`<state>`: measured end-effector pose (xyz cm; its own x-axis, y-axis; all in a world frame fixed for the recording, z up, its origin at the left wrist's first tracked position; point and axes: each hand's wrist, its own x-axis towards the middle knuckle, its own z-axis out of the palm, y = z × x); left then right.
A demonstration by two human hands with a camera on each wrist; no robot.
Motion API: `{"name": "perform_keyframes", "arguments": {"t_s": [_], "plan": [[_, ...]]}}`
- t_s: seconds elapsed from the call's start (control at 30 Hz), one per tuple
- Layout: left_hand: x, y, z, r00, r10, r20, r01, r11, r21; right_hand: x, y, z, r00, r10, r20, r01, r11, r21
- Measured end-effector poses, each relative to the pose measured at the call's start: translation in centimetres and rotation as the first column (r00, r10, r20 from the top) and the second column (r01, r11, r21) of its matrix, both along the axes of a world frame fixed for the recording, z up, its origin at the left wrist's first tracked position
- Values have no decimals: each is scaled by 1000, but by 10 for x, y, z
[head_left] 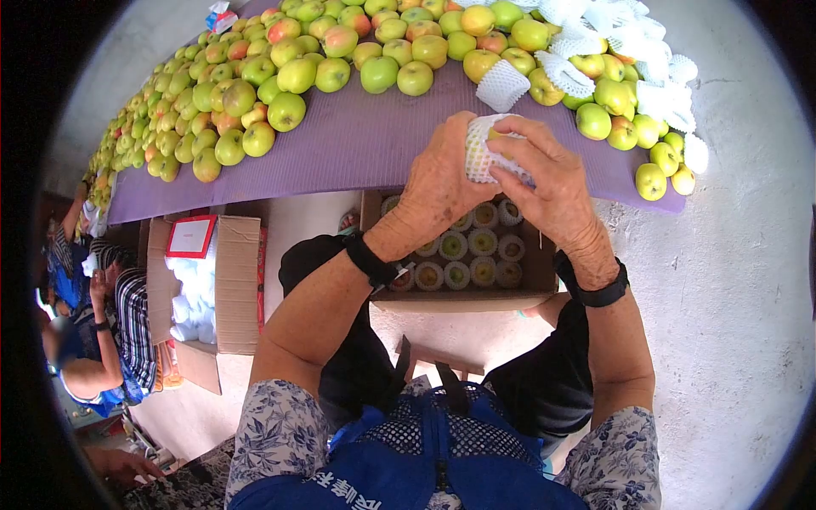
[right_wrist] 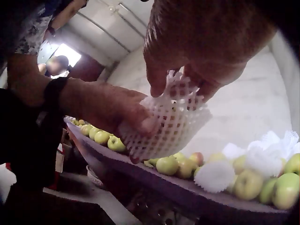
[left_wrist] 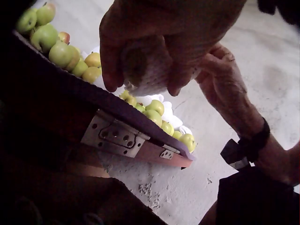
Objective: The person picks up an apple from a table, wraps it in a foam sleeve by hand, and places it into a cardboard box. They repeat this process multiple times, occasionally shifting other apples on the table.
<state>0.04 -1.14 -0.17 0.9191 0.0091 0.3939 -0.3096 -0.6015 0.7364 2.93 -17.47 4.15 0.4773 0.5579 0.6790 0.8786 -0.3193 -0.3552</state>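
Note:
In the head view an apple in a white foam net sleeve [head_left: 481,158] is held up between both hands, over the near edge of the purple-covered table. My left hand [head_left: 440,174] grips the sleeved apple from the left, its fingers curled round it. From the other side my right hand [head_left: 552,189] pinches the sleeve's edge, as the right wrist view shows with the stretched mesh [right_wrist: 164,124]. Most of the apple is hidden by mesh and fingers. Directly below stands an open cardboard box [head_left: 476,301] with rows of sleeved apples [head_left: 483,242].
Many loose apples [head_left: 289,110] cover the purple table top [head_left: 365,140]. White foam nets [head_left: 663,76] lie among apples at the right. Left stands a carton [head_left: 238,289] holding white foam pieces [head_left: 197,293]. Other people [head_left: 127,289] are at the far left; a wall [head_left: 739,255] is at the right.

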Motion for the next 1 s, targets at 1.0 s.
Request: {"name": "perform_keyframes", "arguments": {"t_s": [1.0], "plan": [[-3, 14, 17, 757, -653, 27, 195, 186, -963, -15, 6, -13, 964, -66, 257, 121, 971, -206]]}}
